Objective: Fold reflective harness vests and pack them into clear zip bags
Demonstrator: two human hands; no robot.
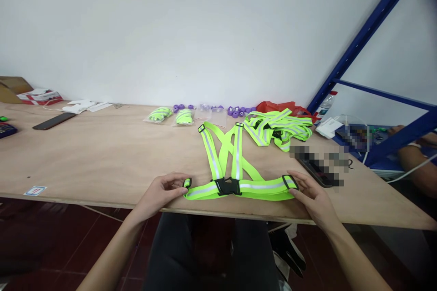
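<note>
A neon-yellow reflective vest [238,157] made of elastic straps lies spread on the table in front of me. Its shoulder straps cross behind, and a black buckle [228,186] joins the waist belt at the middle. My left hand [164,193] pinches the belt's left end beside a black slider. At the right end, my right hand [312,195] grips the belt by another black slider [290,182] between thumb and fingers. Behind the vest, a loose pile of similar reflective straps [282,126] lies to the right.
Two bagged strap bundles [185,117] and several purple rolls [241,112] lie near the wall, beside a red bag [278,107]. A dark phone-like object [316,173] is at right. A blue metal frame [372,22] rises there; another person's arm [418,163] shows beyond.
</note>
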